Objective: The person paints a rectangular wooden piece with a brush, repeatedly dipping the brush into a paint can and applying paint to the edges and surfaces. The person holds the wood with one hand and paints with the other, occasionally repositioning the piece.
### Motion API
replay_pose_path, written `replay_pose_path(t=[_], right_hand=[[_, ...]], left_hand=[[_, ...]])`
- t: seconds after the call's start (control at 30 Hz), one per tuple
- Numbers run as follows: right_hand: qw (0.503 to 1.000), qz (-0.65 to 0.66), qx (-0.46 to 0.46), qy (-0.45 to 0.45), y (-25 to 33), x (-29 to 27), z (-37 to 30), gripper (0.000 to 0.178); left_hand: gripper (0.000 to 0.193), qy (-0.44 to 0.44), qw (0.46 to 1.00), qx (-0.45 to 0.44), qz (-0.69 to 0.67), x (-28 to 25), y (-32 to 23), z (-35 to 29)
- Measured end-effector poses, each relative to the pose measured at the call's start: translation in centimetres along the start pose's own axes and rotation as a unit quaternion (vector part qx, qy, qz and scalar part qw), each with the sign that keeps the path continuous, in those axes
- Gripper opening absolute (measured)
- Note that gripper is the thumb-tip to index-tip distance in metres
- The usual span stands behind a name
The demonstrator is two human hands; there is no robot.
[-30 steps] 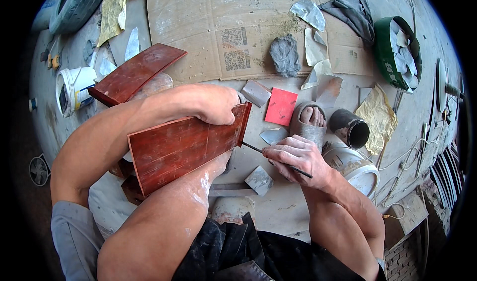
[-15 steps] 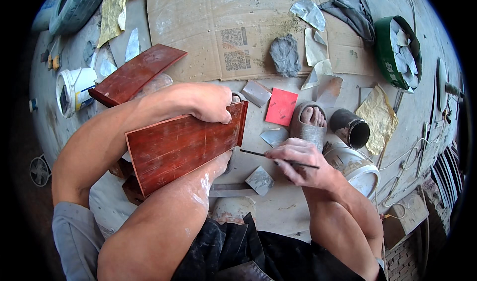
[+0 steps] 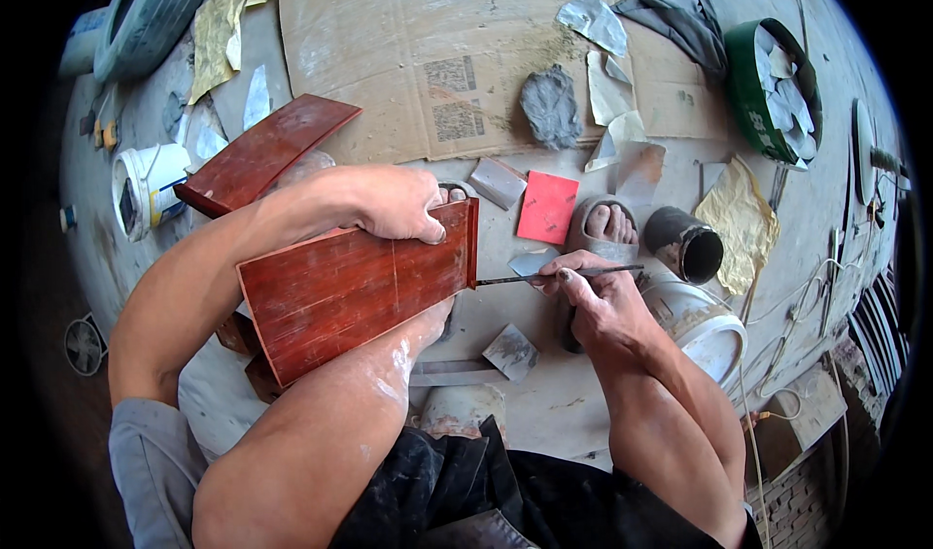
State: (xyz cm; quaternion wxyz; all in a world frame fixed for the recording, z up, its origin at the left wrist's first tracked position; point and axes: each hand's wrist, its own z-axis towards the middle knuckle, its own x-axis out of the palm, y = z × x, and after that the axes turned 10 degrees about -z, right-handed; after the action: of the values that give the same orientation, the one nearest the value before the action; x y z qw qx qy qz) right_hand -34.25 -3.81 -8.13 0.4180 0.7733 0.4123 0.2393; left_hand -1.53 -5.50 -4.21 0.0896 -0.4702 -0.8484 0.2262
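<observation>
One head-worn fisheye view, looking steeply down from above; left hand (image 3: 400, 205) and right hand (image 3: 604, 303) near, floor (image 3: 569, 408) beyond.

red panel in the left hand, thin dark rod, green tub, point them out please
Red panel (image 3: 355, 294): head view, middle of its broad face.
Thin dark rod (image 3: 512, 279): head view, bare stretch beside the panel.
Green tub (image 3: 744, 90): head view, left outer wall.

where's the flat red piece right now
In the head view, the flat red piece lies right of centre, between the grey block and the person's sandalled right foot.
</observation>
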Motion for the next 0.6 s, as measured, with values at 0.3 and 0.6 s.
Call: replay_pose_path(t=[0.3,0.6], right_hand=[[0.999,0.037,0.001,-0.019,-0.5,0.2,0.2,0.027],[0.997,0.042,-0.031,-0.064,-0.9,-0.1,1.1,0.024]], left_hand=[[0.049,0.028,1.000,0.001,0.009,-0.1,-0.1,0.1],[0.046,0.040,0.999,0.008,-0.001,-0.1,-0.2,0.1]])
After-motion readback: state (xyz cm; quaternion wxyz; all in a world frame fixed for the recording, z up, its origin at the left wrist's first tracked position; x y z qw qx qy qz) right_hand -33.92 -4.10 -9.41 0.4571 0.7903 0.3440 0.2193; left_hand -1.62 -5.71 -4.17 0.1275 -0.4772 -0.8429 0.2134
